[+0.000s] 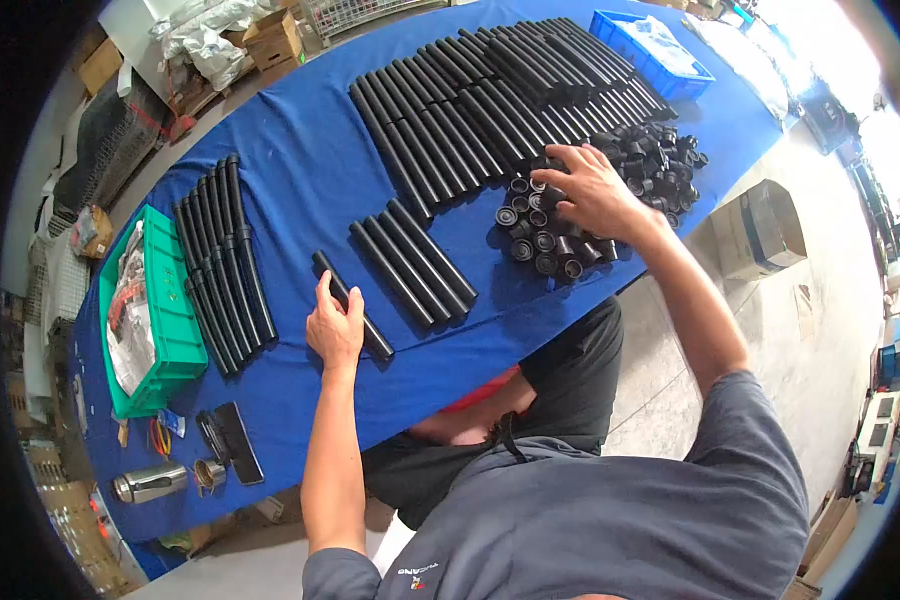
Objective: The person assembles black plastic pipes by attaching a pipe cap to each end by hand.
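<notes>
Left hand (335,330): thumb and fingers around a black tube (376,339), inward of the table's (290,190) near edge
Right hand (595,195): fingers spread over black caps (545,241) heaped near that edge
Tube stack (480,110): toward the far edge
Green crate (176,335): left edge
Blue bin (688,86): far right corner

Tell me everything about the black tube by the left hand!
The black tube is straight, slim and smooth, slightly shiny, and looks like plastic. It lies slanting on the blue cloth, apart from four similar tubes beside it. The left hand is at it, thumb and finger either side, hiding part. Whether it's hollow, I can't tell.
</notes>
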The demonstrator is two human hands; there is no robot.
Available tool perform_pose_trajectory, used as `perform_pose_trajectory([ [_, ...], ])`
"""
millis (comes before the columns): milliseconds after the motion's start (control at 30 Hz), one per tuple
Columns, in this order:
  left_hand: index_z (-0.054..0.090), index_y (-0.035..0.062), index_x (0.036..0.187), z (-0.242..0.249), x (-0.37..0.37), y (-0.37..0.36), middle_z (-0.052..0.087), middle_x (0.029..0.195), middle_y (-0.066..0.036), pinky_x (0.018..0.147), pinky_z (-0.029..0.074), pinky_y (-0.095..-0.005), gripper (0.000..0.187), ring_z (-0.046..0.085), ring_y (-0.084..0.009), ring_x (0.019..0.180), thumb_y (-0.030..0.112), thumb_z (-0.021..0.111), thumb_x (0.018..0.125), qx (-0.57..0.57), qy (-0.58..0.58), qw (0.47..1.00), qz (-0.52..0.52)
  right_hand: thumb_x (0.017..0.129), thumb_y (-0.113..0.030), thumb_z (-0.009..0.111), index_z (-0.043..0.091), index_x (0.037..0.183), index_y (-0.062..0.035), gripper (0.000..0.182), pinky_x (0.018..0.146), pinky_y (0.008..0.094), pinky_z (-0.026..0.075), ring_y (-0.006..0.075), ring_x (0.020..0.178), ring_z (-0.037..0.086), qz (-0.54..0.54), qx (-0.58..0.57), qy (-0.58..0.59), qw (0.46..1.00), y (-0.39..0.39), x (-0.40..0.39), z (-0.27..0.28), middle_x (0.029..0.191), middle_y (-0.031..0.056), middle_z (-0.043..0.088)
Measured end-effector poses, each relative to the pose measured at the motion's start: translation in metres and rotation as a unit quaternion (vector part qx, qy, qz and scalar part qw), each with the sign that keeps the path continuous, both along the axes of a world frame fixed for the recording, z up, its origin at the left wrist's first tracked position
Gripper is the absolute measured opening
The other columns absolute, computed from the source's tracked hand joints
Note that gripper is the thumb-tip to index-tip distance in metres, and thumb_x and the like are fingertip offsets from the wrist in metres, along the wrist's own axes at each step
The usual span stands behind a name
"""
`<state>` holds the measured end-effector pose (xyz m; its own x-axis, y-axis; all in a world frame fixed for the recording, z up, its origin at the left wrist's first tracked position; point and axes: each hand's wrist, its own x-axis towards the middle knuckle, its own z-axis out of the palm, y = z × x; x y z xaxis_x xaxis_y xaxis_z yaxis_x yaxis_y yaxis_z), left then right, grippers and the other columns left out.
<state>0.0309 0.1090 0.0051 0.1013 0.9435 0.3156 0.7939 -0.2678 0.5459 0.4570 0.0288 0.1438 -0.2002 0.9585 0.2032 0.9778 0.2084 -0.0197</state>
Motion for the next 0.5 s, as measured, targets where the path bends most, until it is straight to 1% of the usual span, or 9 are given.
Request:
perform_pose_trajectory([
  [33, 0.058, 0.0098, 0.136, 0.000, 0.000, 0.000, 0.067, 0.069, -0.008, 0.064, 0.053, -0.0490, 0.055, 0.069, -0.0340, 0.065, 0.033, 0.074, 0.089, -0.004, 0.003, 1.000, 0.003, 0.084, -0.014, 0.076, 0.060, 0.143, -0.0194, 0.061, 0.121, 0.0518, 0.031, 0.0346, 0.143, 0.042, 0.010, -0.070, -0.050, 0.996, 0.008, 0.013, 0.001, 0.153, 0.0193, 0.044],
  [67, 0.058, 0.0097, 0.136, 0.000, 0.000, 0.000, 0.067, 0.069, -0.008, 0.064, 0.053, -0.0490, 0.055, 0.069, -0.0340, 0.065, 0.033, 0.073, 0.089, -0.006, 0.006, 1.000, 0.007, 0.086, -0.018, 0.078, 0.059, 0.143, -0.0216, 0.060, 0.121, 0.0524, 0.031, 0.0348, 0.141, 0.045, 0.035, -0.065, -0.106, 0.992, 0.014, 0.023, -0.005, 0.152, 0.0189, 0.045],
  [167, 0.059, 0.0095, 0.136, -0.003, 0.000, 0.001, 0.067, 0.070, -0.008, 0.065, 0.053, -0.0491, 0.055, 0.068, -0.0340, 0.066, 0.034, 0.074, 0.089, -0.004, 0.000, 1.000, 0.011, 0.086, -0.019, 0.079, 0.059, 0.143, -0.0235, 0.061, 0.121, 0.0524, 0.031, 0.0344, 0.138, 0.048, 0.017, -0.153, -0.146, 0.977, 0.027, 0.022, -0.003, 0.146, 0.0178, 0.049],
  [200, 0.059, 0.0095, 0.135, -0.002, -0.001, 0.000, 0.067, 0.070, -0.008, 0.065, 0.053, -0.0492, 0.055, 0.068, -0.0339, 0.066, 0.035, 0.074, 0.089, -0.003, -0.001, 1.000, 0.012, 0.087, -0.021, 0.077, 0.061, 0.140, -0.0235, 0.055, 0.117, 0.0520, 0.035, 0.0331, 0.130, 0.055, 0.024, -0.161, -0.158, 0.974, 0.029, 0.022, -0.006, 0.136, 0.0151, 0.054],
  [300, 0.060, 0.0097, 0.135, -0.004, -0.001, 0.000, 0.065, 0.068, -0.007, 0.063, 0.052, -0.0477, 0.054, 0.068, -0.0316, 0.064, 0.035, 0.073, 0.089, 0.011, -0.001, 1.000, 0.013, 0.088, -0.022, 0.076, 0.064, 0.135, -0.0229, 0.048, 0.113, 0.0525, 0.038, 0.0315, 0.124, 0.058, 0.008, -0.202, -0.168, 0.965, 0.031, 0.021, -0.011, 0.128, 0.0129, 0.057],
  [333, 0.060, 0.0101, 0.136, -0.007, -0.002, 0.001, 0.063, 0.066, -0.006, 0.062, 0.052, -0.0461, 0.054, 0.067, -0.0295, 0.062, 0.035, 0.073, 0.090, 0.021, 0.002, 1.000, 0.011, 0.087, -0.019, 0.075, 0.060, 0.140, -0.0211, 0.055, 0.113, 0.0469, 0.039, 0.0302, 0.125, 0.057, 0.004, -0.210, -0.188, 0.959, 0.031, 0.019, -0.008, 0.139, 0.0122, 0.054],
  [367, 0.061, 0.0104, 0.136, -0.010, -0.002, 0.003, 0.061, 0.064, -0.005, 0.060, 0.051, -0.0445, 0.053, 0.066, -0.0274, 0.060, 0.035, 0.073, 0.090, 0.032, 0.004, 0.999, 0.010, 0.086, -0.018, 0.075, 0.061, 0.138, -0.0199, 0.054, 0.112, 0.0458, 0.040, 0.0304, 0.125, 0.056, 0.012, -0.191, -0.183, 0.964, 0.034, 0.024, -0.013, 0.139, 0.0122, 0.054],
  [400, 0.061, 0.0100, 0.136, -0.008, -0.001, 0.003, 0.062, 0.064, -0.005, 0.060, 0.051, -0.0451, 0.054, 0.066, -0.0281, 0.060, 0.036, 0.073, 0.090, 0.023, -0.004, 1.000, 0.009, 0.086, -0.018, 0.075, 0.062, 0.136, -0.0186, 0.052, 0.111, 0.0447, 0.041, 0.0306, 0.125, 0.056, 0.020, -0.174, -0.178, 0.968, 0.034, 0.029, -0.019, 0.138, 0.0122, 0.054],
  [500, 0.060, 0.0077, 0.134, -0.001, 0.000, 0.001, 0.068, 0.070, -0.007, 0.066, 0.054, -0.0486, 0.055, 0.070, -0.0333, 0.068, 0.035, 0.074, 0.088, 0.002, -0.001, 1.000, 0.011, 0.085, -0.010, 0.071, 0.064, 0.126, -0.0123, 0.042, 0.108, 0.0430, 0.044, 0.0328, 0.124, 0.056, 0.043, -0.112, -0.137, 0.983, 0.030, 0.038, -0.028, 0.136, 0.0137, 0.055],
])
